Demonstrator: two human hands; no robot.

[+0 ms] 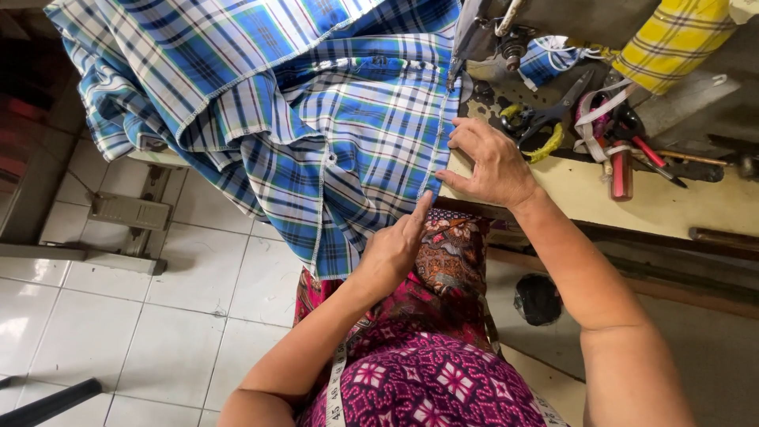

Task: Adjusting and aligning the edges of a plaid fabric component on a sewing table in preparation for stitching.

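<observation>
Left hand (pixel 393 251) is extending forward from a bare forearm, index finger (pixel 419 212) pointing straight ahead, remaining fingers curling loosely under. Right hand (pixel 492 164) is lying palm down, fingers spreading flat and pointing toward the left, wrist bending slightly. Both forearms are angling inward, with the hands sitting near each other, not touching.
</observation>
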